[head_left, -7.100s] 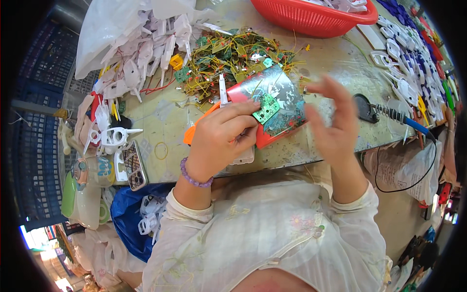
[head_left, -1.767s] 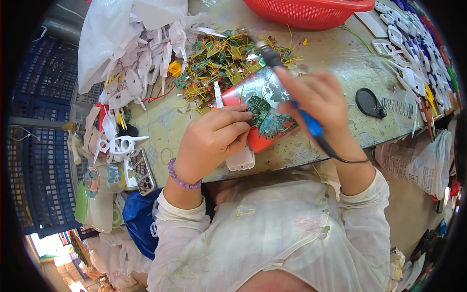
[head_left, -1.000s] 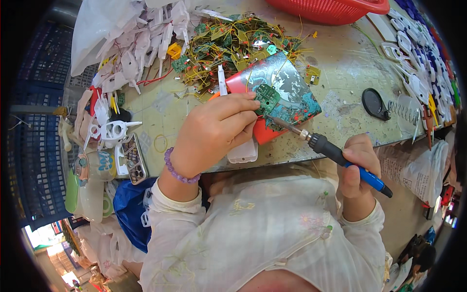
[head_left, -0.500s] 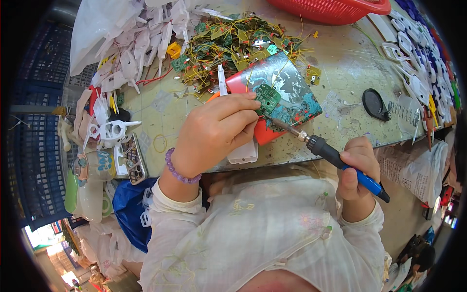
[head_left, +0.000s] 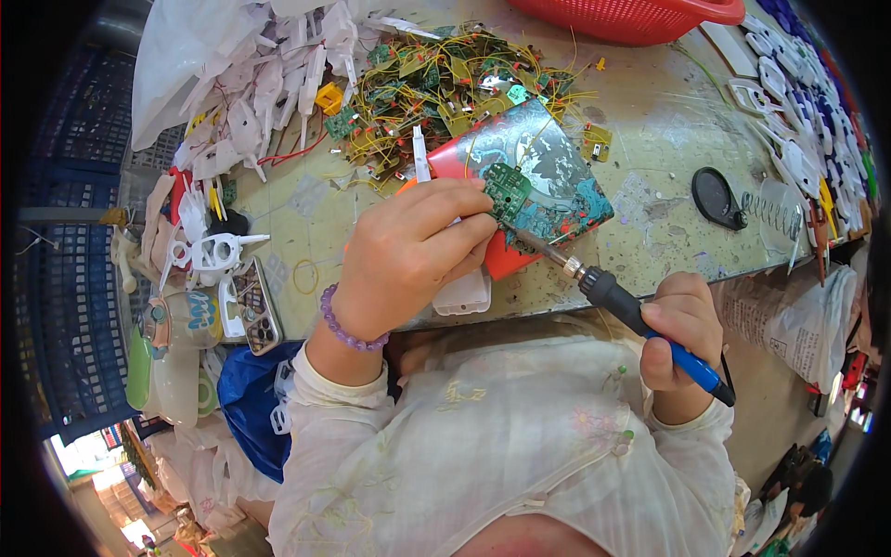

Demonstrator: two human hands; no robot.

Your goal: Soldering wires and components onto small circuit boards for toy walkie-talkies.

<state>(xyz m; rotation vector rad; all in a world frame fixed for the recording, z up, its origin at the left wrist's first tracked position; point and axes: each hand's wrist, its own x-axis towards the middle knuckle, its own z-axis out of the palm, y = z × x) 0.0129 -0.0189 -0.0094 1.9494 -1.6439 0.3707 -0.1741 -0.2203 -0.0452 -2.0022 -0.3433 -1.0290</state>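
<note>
A small green circuit board [head_left: 509,191] is pinched between the fingers of my left hand [head_left: 422,246], just above a worn red and grey flat piece [head_left: 557,153]. My right hand [head_left: 684,327] is closed around the blue handle of a soldering iron [head_left: 603,288]. Its metal tip reaches the lower edge of the board by my left fingertips; whether it touches cannot be made out. Under my left hand lies a white plastic housing [head_left: 462,295], partly covered. Behind the flat piece is a heap of circuit boards with yellow wires [head_left: 436,84].
White plastic parts [head_left: 246,121] are piled at the far left. A red basket [head_left: 640,20] stands at the back. To the right are a black round holder [head_left: 715,197] and a coiled wire stand [head_left: 772,215]. A phone [head_left: 255,306] lies at the left table edge.
My right hand and the soldering iron have shifted slightly left and down. The board in my left hand has moved a touch to the left.
</note>
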